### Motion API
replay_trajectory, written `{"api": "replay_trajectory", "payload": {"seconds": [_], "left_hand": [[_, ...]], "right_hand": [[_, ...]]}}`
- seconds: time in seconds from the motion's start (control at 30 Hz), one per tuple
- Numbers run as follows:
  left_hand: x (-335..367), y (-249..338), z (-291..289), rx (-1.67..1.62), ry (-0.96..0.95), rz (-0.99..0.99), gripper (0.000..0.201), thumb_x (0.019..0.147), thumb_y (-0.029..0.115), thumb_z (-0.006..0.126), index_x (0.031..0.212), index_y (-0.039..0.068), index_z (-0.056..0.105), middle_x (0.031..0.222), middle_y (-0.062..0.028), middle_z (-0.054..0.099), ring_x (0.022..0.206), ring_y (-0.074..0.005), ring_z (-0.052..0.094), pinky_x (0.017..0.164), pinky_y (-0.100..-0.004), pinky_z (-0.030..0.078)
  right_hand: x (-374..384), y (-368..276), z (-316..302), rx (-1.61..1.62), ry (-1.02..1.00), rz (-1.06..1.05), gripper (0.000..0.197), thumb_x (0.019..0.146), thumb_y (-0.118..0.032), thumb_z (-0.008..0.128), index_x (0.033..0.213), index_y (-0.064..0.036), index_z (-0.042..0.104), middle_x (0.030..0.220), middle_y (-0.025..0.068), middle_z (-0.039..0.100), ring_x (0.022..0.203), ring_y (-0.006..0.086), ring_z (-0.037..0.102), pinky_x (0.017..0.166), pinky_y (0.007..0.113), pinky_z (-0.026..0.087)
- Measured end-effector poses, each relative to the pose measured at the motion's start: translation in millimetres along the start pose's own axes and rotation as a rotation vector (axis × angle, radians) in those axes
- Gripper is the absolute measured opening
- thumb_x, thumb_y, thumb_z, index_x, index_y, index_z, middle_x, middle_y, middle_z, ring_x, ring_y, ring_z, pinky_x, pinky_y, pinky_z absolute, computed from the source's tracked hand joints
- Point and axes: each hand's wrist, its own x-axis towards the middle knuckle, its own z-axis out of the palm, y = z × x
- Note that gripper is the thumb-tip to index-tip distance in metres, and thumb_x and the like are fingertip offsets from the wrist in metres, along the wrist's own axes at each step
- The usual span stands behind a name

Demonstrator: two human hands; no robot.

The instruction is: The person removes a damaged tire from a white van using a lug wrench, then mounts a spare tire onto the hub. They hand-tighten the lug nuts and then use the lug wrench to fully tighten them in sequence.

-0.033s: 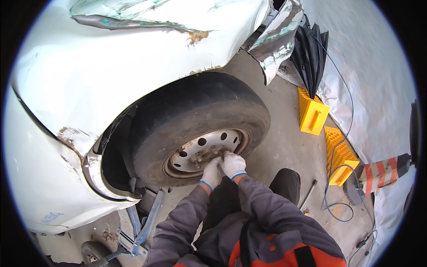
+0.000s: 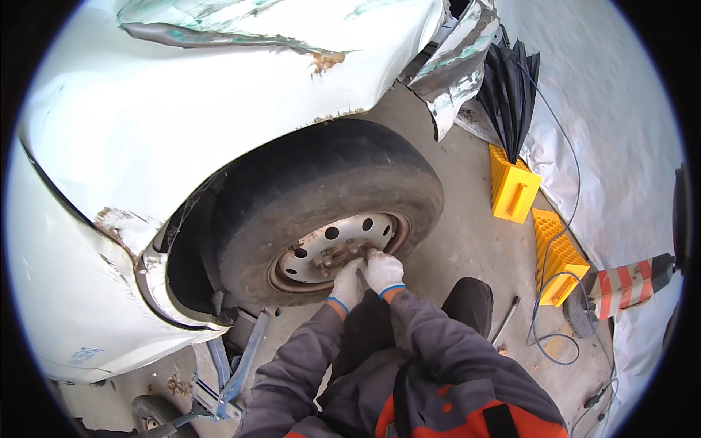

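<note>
A worn black tyre [image 2: 314,175] on a dirty silver steel rim [image 2: 350,223] sits in the wheel arch of a dented white vehicle [image 2: 219,109]. Rusty wheel bolts or nuts [image 2: 326,260] stand out around the hub. Both my hands wear white gloves with blue cuffs and meet at the hub's near edge. My left hand [image 2: 347,285] has its fingers closed against the hub. Just right of it, my right hand [image 2: 383,271] is closed too, fingertips at the bolts. Whatever they grip is hidden by the gloves.
Two yellow wheel chocks [image 2: 515,191] stand on the right, a folded black cover [image 2: 507,95] behind one. A metal bar [image 2: 505,321] lies beside my knee. A blue jack [image 2: 232,372] is at lower left. A cable [image 2: 537,321] loops near a red-and-white striped post [image 2: 621,287].
</note>
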Motion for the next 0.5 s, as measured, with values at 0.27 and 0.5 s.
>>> {"api": "replay_trajectory", "payload": {"seconds": [0.27,0.5], "left_hand": [[-15,-2,13,0.192,0.164,0.146,0.023,0.097,0.020,0.058,0.116,0.007,0.064,0.107,-0.0065,0.070,0.101,-0.0216,0.067,0.090,-0.0375,0.054],[-16,-4,14,0.058,0.182,0.117,0.025,0.100,0.025,0.055,0.117,0.008,0.064,0.108,-0.0064,0.070,0.103,-0.0243,0.067,0.093,-0.0420,0.054]], "right_hand": [[8,21,30,0.483,-0.085,0.138,0.044,0.097,-0.041,0.054,0.102,0.0005,0.068,0.091,0.0278,0.070,0.093,0.0434,0.069,0.085,0.049,0.053],[11,17,16,0.852,-0.343,0.289,0.051,0.101,-0.044,0.047,0.104,0.0017,0.070,0.096,0.0298,0.070,0.099,0.0462,0.066,0.085,0.051,0.051]]}}
